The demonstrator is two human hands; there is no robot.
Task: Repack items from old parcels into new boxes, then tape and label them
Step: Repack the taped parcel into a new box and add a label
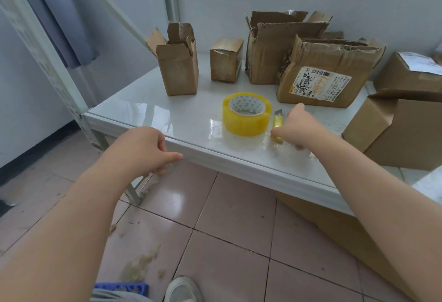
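Head — open carton [178,69], inside unseen

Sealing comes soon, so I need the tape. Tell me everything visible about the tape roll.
The tape roll is a wide ring of clear yellowish packing tape wound on a white card core printed with small grey-green triangles. It looks nearly full. It lies flat, hole upward, on the glossy white table near its front edge. A yellow utility knife lies just right of it, partly under the right hand; neither visibly touches it.
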